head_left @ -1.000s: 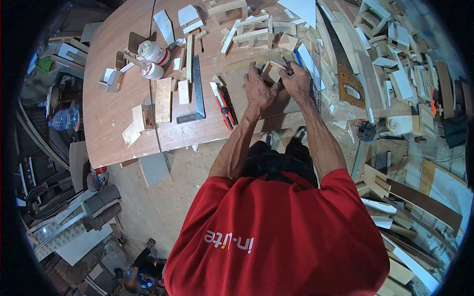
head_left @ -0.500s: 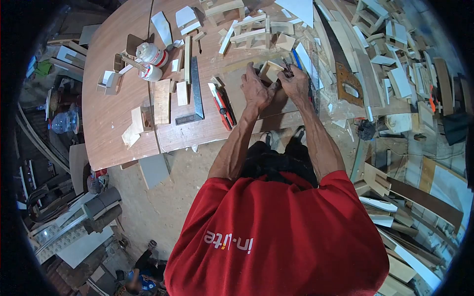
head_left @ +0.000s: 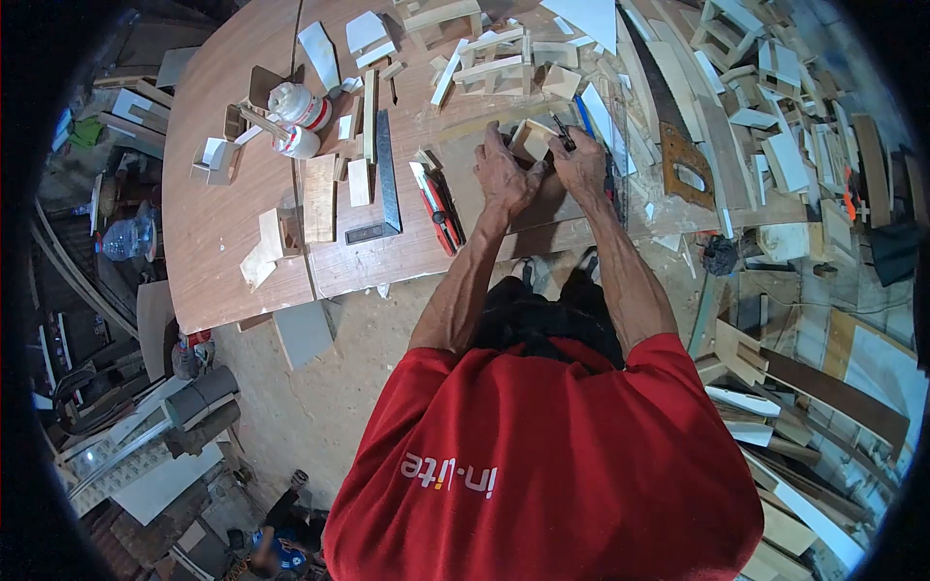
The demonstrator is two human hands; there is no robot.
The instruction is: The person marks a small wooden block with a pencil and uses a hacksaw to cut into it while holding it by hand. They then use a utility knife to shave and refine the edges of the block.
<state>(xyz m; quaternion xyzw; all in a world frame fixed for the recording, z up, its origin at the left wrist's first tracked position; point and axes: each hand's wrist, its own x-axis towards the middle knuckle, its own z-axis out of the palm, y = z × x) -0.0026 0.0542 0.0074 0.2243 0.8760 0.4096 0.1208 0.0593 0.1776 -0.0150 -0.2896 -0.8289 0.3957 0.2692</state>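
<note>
A small open wooden box (head_left: 531, 140) sits on a brown board (head_left: 463, 155) near the table's front edge. My left hand (head_left: 506, 177) is closed on the box's left and near side, its thumb toward the right hand. In my right hand (head_left: 582, 165), at the box's right side, is a slim dark pen-like tool (head_left: 561, 126) pointing up and away. Its lower end is hidden by the fingers. A red utility knife (head_left: 438, 211) lies left of the board, and a metal try square (head_left: 387, 174) lies beyond it.
Glue jars (head_left: 308, 108) stand at the left of the table (head_left: 232, 276). A handsaw (head_left: 686, 167) lies at the right, beside long strips and many wood offcuts. Small wooden frames (head_left: 492, 63) sit at the back. Another person (head_left: 281, 547) is low at bottom left.
The dark tool in my right hand has tilted slightly and now shows as a single slim shape. My left hand and the box stay nearly in place.
</note>
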